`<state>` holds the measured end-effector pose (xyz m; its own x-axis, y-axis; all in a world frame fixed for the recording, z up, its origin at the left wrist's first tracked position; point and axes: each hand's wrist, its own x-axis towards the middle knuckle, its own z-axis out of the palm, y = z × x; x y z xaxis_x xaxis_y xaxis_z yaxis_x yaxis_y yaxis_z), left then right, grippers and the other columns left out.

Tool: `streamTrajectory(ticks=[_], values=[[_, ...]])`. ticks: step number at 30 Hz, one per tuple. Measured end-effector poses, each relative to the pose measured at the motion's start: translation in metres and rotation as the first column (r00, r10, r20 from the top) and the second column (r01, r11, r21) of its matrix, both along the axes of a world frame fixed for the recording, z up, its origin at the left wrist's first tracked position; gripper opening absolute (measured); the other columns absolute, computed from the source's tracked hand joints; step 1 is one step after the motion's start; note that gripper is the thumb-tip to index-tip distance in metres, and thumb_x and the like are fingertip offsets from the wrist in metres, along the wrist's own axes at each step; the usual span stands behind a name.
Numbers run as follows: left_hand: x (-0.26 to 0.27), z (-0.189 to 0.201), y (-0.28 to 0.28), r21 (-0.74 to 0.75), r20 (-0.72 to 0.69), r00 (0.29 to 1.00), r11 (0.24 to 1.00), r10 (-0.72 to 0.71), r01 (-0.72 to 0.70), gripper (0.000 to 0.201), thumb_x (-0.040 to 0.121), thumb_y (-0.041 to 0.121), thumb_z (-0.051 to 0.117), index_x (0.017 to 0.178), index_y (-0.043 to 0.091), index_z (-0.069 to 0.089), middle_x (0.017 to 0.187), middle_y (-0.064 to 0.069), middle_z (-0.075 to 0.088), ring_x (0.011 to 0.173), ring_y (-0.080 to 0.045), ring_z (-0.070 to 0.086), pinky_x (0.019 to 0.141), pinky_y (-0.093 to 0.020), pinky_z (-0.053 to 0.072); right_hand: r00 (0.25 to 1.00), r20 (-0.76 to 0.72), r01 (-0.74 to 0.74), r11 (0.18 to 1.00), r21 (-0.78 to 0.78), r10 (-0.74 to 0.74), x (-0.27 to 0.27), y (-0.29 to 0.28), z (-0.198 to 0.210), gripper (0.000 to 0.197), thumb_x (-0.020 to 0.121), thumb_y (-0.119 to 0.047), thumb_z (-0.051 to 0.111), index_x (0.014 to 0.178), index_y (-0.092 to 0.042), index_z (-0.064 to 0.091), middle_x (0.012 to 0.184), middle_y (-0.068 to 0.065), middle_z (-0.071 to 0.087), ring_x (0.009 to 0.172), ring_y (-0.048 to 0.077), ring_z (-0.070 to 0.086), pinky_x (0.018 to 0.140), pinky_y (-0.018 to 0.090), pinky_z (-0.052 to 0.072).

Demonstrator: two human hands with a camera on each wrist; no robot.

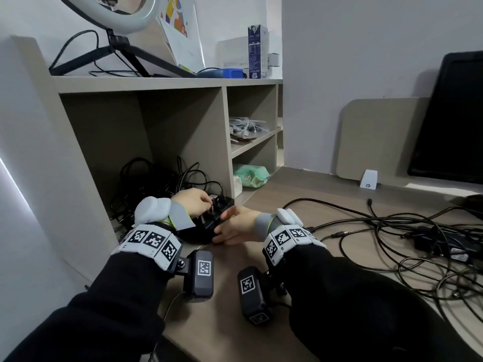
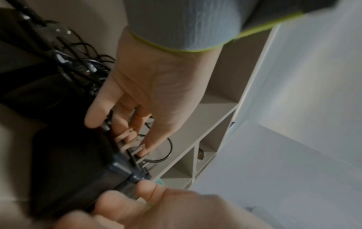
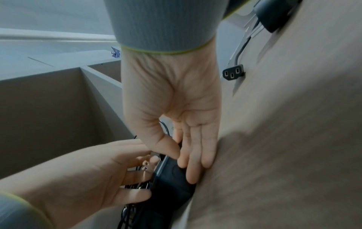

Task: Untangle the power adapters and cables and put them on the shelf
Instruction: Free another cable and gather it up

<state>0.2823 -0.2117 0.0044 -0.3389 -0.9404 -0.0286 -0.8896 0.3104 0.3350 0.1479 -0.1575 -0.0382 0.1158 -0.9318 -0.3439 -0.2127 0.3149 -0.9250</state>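
Two hands meet on a black power adapter (image 1: 209,220) at the mouth of the shelf (image 1: 167,83), near left: the left hand (image 1: 194,202) pinches its prongs, the right hand (image 1: 235,226) steadies its side with straight fingers (image 3: 192,168). Placing step; next, slide it in beside the stowed cables (image 1: 156,178); the tangle (image 1: 418,239) waits on the table (image 1: 300,184)

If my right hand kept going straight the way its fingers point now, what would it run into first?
The right hand already touches the black adapter. Pushed on leftward, it would probably meet the left hand at the plug prongs next, though depth is unclear.
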Motion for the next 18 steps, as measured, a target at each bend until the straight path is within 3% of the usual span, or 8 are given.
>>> streamTrajectory(ticks=[2,4,6,8,11,13,16,18], values=[[-0.003,0.013,0.008,-0.095,0.035,0.999,0.995,-0.007,0.010,0.028,0.094,0.021,0.047,0.114,0.022,0.066,0.120,-0.001,0.065,0.104,-0.020,0.059,0.079,-0.022,0.045,0.999,-0.044,0.006,0.999,-0.031,-0.007,-0.009,0.006,0.005,0.030,0.086,0.009,0.056,0.088,-0.018,0.042,0.063,-0.005,0.067,0.062,0.012,0.063,0.076,0.029,0.054],[-0.012,0.027,0.018,-0.178,0.021,0.998,0.982,-0.062,0.065,0.029,0.094,0.018,0.045,0.113,0.022,0.067,0.121,0.000,0.064,0.109,-0.021,0.057,0.085,-0.023,0.041,0.997,-0.071,0.029,0.998,-0.062,-0.034,-0.020,0.015,0.012,0.030,0.086,0.010,0.054,0.093,-0.016,0.042,0.073,-0.002,0.064,0.064,0.012,0.062,0.070,0.028,0.053],[-0.030,0.038,0.029,-0.212,-0.035,0.989,0.968,-0.144,0.134,0.027,0.094,0.020,0.046,0.110,0.023,0.067,0.116,0.000,0.065,0.100,-0.020,0.057,0.081,-0.024,0.040,0.997,-0.073,0.032,0.996,-0.085,-0.038,-0.034,0.027,0.022,0.028,0.087,0.012,0.047,0.093,-0.015,0.041,0.079,0.002,0.061,0.070,0.016,0.063,0.062,0.025,0.052],[-0.055,0.046,0.045,-0.213,-0.089,0.969,0.955,-0.228,0.205,0.024,0.094,0.025,0.048,0.110,0.022,0.066,0.113,-0.001,0.064,0.093,-0.018,0.054,0.076,-0.024,0.037,0.993,-0.109,0.040,0.994,-0.100,-0.051,-0.051,0.041,0.033,0.028,0.087,0.012,0.046,0.090,-0.015,0.041,0.083,0.003,0.061,0.075,0.018,0.065,0.063,0.026,0.052],[-0.109,0.049,0.069,-0.187,-0.108,0.918,0.915,-0.381,0.357,0.025,0.094,0.028,0.050,0.113,0.022,0.064,0.117,-0.001,0.063,0.105,-0.019,0.055,0.080,-0.023,0.036,0.964,-0.218,0.122,0.981,-0.149,-0.153,-0.093,0.070,0.044,0.026,0.085,0.006,0.057,0.085,-0.017,0.045,0.092,0.008,0.063,0.082,0.023,0.065,0.073,0.031,0.052],[-0.134,0.048,0.081,-0.176,-0.106,0.889,0.888,-0.446,0.425,0.026,0.095,0.025,0.050,0.115,0.019,0.064,0.118,-0.002,0.064,0.110,-0.020,0.055,0.084,-0.023,0.037,0.939,-0.284,0.160,0.977,-0.139,-0.194,-0.118,0.083,0.049,0.022,0.087,0.003,0.056,0.084,-0.017,0.048,0.091,0.007,0.065,0.079,0.022,0.065,0.073,0.032,0.053],[-0.190,0.042,0.101,-0.158,-0.102,0.820,0.823,-0.563,0.546,0.025,0.094,0.025,0.050,0.114,0.021,0.064,0.120,-0.001,0.064,0.109,-0.018,0.056,0.090,-0.024,0.040,0.837,-0.438,0.289,0.945,-0.156,-0.328,-0.169,0.125,0.059,0.016,0.088,-0.004,0.057,0.089,-0.019,0.051,0.080,0.005,0.064,0.068,0.015,0.063,0.055,0.023,0.044],[-0.221,0.037,0.118,-0.101,-0.094,0.775,0.780,-0.625,0.617,0.025,0.094,0.025,0.050,0.115,0.021,0.063,0.112,0.001,0.063,0.099,-0.015,0.055,0.080,-0.021,0.039,0.741,-0.525,0.373,0.907,-0.194,-0.418,-0.202,0.154,0.065,0.016,0.088,-0.007,0.057,0.094,-0.021,0.053,0.070,0.000,0.061,0.061,0.009,0.059,0.052,0.019,0.042]])
